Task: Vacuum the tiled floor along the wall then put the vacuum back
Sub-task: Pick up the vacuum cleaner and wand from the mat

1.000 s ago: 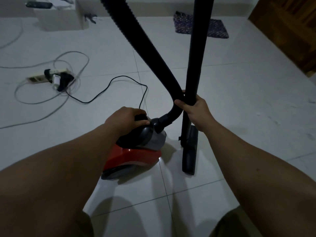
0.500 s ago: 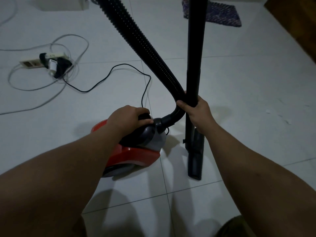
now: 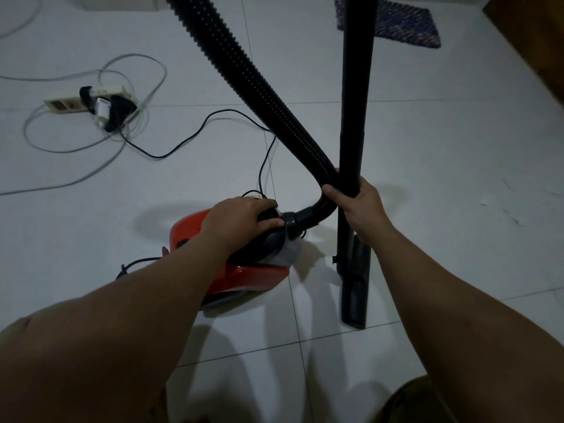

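1. Glossy red plastic vacuum body (image 3: 244, 277).
2. Ribbed black plastic hose (image 3: 244, 68).
3. Smooth matt black wand (image 3: 355, 87).
4. Shiny pale floor tiles (image 3: 442, 178).
5. Woven cloth mat (image 3: 403, 22) at one o'clock.

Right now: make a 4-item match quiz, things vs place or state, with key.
Things:
1. hose
2. wand
3. power strip
4. mat

Place or state:
A. far right, on the floor
B. upright, right hand holds it
C. ribbed, runs into the vacuum body beside the left hand
D. far left, among looped cables

Pairs: 1-C, 2-B, 3-D, 4-A
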